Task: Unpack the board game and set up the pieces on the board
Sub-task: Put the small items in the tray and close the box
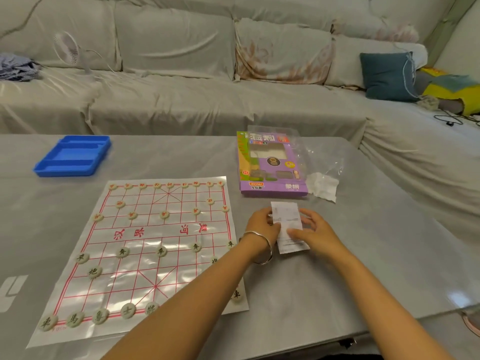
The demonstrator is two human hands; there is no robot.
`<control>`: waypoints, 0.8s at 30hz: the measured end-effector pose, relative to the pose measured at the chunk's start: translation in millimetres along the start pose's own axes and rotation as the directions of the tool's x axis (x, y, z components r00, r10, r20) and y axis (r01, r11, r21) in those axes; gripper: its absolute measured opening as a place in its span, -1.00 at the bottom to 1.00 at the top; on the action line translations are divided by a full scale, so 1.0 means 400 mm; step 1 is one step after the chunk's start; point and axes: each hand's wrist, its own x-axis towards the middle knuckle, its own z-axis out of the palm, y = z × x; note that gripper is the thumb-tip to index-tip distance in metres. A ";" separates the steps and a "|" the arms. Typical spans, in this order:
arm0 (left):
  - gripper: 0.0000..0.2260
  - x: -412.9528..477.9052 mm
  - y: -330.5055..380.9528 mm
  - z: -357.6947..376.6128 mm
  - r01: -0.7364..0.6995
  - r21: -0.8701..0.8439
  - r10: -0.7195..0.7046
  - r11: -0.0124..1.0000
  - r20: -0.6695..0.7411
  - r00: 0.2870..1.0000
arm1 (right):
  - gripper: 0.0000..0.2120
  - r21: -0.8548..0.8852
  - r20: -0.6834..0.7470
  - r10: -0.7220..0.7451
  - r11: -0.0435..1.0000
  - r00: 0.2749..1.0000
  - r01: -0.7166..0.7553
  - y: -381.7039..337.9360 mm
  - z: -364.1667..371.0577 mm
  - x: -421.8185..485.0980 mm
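Covered sofa [181,100], teal cushion [387,76], fan [68,49]

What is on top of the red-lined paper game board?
It carries round pale pieces: red-marked on far rows, dark-marked on near rows. The left forearm covers the near-right corner, so pieces there are mostly hidden.

This is a living room in a home. A long corner sofa [181,100] under a pale loose cover runs along the far side, with a teal cushion [387,76], a small fan [68,49] and a heap of clothes [15,67] on it. A grey tabletop [337,281] in front carries a board game [155,242].
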 end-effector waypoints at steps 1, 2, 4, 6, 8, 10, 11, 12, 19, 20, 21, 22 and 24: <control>-0.70 -0.006 0.010 -0.015 -0.018 -0.041 0.018 0.999 -0.012 1.000 | -0.53 0.083 0.003 0.027 0.996 1.000 -0.028 -0.010 -0.003 -0.006; -0.72 -0.014 0.021 -0.033 -0.033 -0.088 0.031 0.996 -0.020 0.999 | -0.61 0.141 0.021 0.047 0.989 0.999 -0.050 -0.021 -0.005 -0.012; -0.75 -0.034 0.043 -0.072 -0.039 -0.176 0.040 0.984 0.001 0.999 | -0.69 0.157 0.077 0.059 0.985 0.995 -0.071 -0.041 -0.004 -0.021; -0.71 -0.050 0.055 -0.108 -0.016 -0.213 0.022 0.977 0.028 0.999 | -0.71 0.179 0.095 0.038 0.982 0.995 -0.054 -0.058 0.008 -0.027; -0.62 -0.058 0.057 -0.139 -0.002 -0.242 0.007 0.970 0.018 1.000 | -0.64 0.212 0.073 -0.034 0.977 0.997 0.018 -0.073 0.022 -0.031; -0.48 -0.061 0.051 -0.165 -0.030 -0.253 0.026 0.967 -0.019 0.999 | -0.50 0.183 0.066 -0.147 0.974 0.987 0.132 -0.091 0.037 -0.039; -0.41 -0.062 0.048 -0.178 -0.061 -0.248 0.053 0.967 -0.037 0.998 | -0.46 0.159 0.070 -0.190 0.971 0.979 0.177 -0.099 0.045 -0.043; -0.37 -0.064 0.044 -0.191 -0.099 -0.230 0.090 0.968 -0.050 0.995 | -0.47 0.142 0.076 -0.218 0.968 0.973 0.206 -0.105 0.052 -0.046; -0.75 -0.041 0.061 -0.231 -0.326 0.558 0.359 0.763 0.054 0.932 | -0.82 -0.258 -0.054 -0.353 0.909 0.934 0.328 -0.082 0.073 -0.044; -0.78 -0.033 0.068 -0.229 -0.339 0.589 0.376 0.734 0.064 0.925 | -0.86 -0.260 -0.073 -0.364 0.906 0.928 0.335 -0.078 0.068 -0.041; -0.79 -0.025 0.076 -0.227 -0.352 0.599 0.399 0.719 0.058 0.915 | -0.88 -0.237 -0.098 -0.370 0.910 0.924 0.339 -0.075 0.060 -0.034; -0.80 -0.016 0.086 -0.225 -0.363 0.590 0.424 0.721 0.038 0.905 | -0.88 -0.213 -0.126 -0.373 0.915 0.919 0.342 -0.074 0.050 -0.026; -0.79 0.005 0.103 -0.215 -0.368 0.532 0.449 0.763 -0.026 0.893 | -0.87 -0.169 -0.176 -0.352 0.931 0.919 0.324 -0.072 0.028 -0.009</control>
